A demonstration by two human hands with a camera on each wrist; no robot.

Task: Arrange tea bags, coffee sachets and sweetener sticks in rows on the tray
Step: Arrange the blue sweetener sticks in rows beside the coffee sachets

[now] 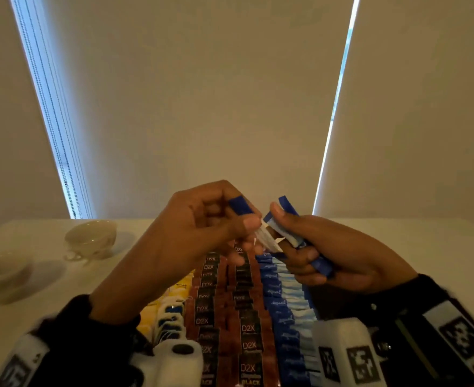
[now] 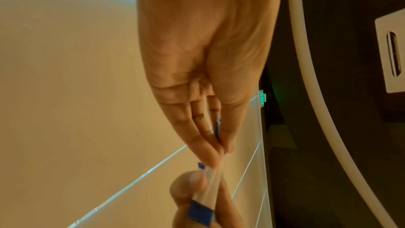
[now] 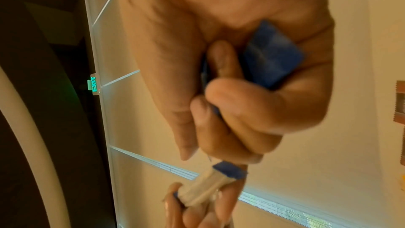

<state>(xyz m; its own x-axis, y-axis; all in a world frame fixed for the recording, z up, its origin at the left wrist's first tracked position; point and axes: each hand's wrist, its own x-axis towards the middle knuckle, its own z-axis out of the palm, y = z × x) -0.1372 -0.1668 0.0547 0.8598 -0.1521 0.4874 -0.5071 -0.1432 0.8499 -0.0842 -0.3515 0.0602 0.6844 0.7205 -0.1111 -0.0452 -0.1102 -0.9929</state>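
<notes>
Both hands are raised above the rows. My left hand (image 1: 254, 222) pinches one blue-and-white sweetener stick (image 1: 240, 206) between thumb and fingers. My right hand (image 1: 286, 233) grips a bundle of the same sticks (image 1: 321, 265), and the left-hand stick meets that bundle's top end. In the right wrist view the bundle (image 3: 271, 55) sits in the curled fingers. Below lie rows of yellow tea bags (image 1: 178, 289), white tea bags (image 1: 171, 319), dark D2X coffee sachets (image 1: 248, 328) and blue sweetener sticks (image 1: 283, 308). These rows hide the tray.
Two pale cups (image 1: 90, 238) (image 1: 1, 277) stand on the white table (image 1: 398, 247) to the left of the rows. Drawn window blinds (image 1: 202, 107) rise behind the table's far edge. Bare tabletop shows to the right of the rows.
</notes>
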